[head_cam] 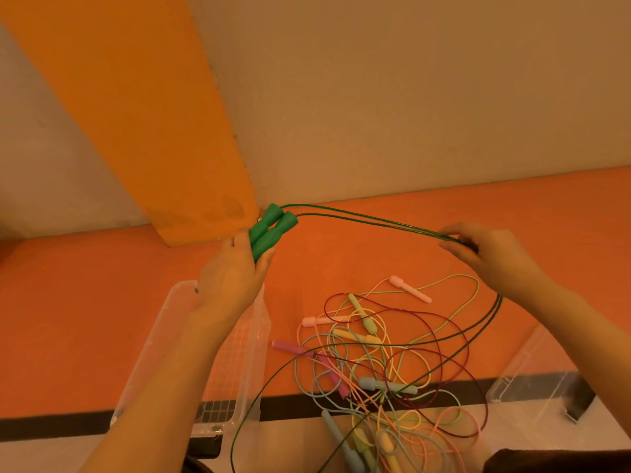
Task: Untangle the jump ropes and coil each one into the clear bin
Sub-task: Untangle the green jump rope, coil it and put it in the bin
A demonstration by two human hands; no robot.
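Note:
My left hand (235, 271) grips the two green handles (271, 230) of a green jump rope, held together above the clear bin (249, 363). The doubled green cord (368, 218) arcs rightward to my right hand (491, 254), which pinches both strands. From there the cord drops down and loops back under the pile toward the bin's near corner. A tangled pile of ropes (386, 363) lies on the orange floor: pink, yellow, light green, blue and dark red cords with pastel handles. The bin looks empty.
An orange pillar (136, 114) and a beige wall stand behind. A second clear container (532, 377) sits at the right. A black strip (51, 426) crosses the floor near me, with pale flooring below it. Some rope handles lie on that pale part.

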